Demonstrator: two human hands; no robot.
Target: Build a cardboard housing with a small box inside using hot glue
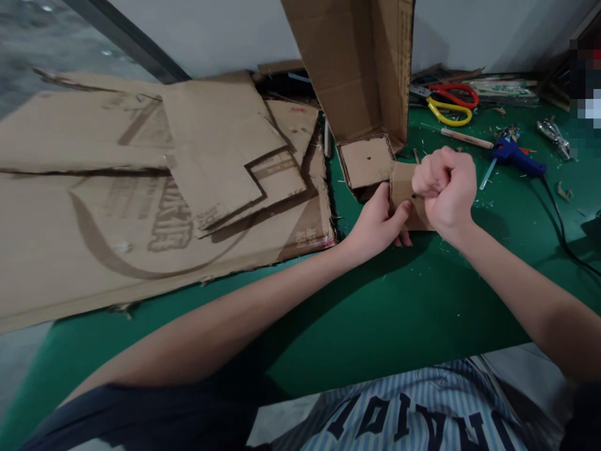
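My left hand [373, 222] grips the left edge of a small cardboard piece [421, 219], thumb on top and fingertips underneath. Above the same piece my right hand [446, 191] is closed in a fist. A small dark spot shows at the cardboard by the fist's lower left side; whatever the fist may hold is hidden. Just beyond my left hand sits a small cardboard box [359, 164] with a hole in its top face. A tall, folded cardboard channel [359, 69] stands behind that box.
Large cardboard sheets [117, 219] cover the left of the green table [328, 319]. To the right lie scissors [451, 106] with red and yellow handles, a wooden stick [467, 138], a blue glue gun [519, 156] with a black cord, and a clear plastic packet [554, 138]. A wall rises behind.
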